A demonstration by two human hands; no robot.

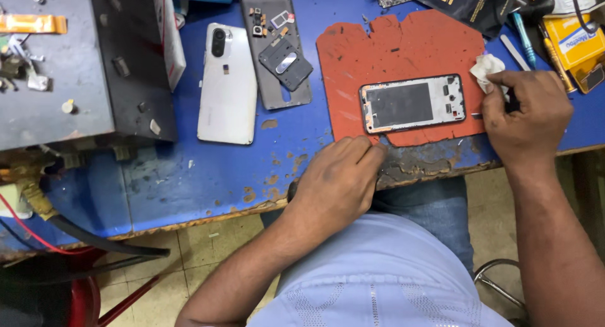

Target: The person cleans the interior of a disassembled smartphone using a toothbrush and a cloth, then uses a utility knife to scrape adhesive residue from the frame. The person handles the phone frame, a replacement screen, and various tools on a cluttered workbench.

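A stripped phone frame (413,103) lies flat on a worn orange mat (403,46) toward the right side of the blue tabletop (208,176), its long side running left to right. The left hand (337,182) rests at the near edge of the tabletop, fingers curled loosely under, its fingertips at the lower left corner of the frame; whether they actually press on it cannot be told. The right hand (526,116) sits just beside the frame's right end, clenched around a crumpled white cloth (486,70) and what looks like a thin dark tool, whose tip shows near the frame's right edge. To the left of the mat lie a white phone (228,84), back up, and beside it a grey back cover (277,50) with small parts lying on it. A dark metal block (129,62) stands at the far left. Yellow boxes (573,40) and a blue-handled screwdriver (524,37) lie at the far right corner.
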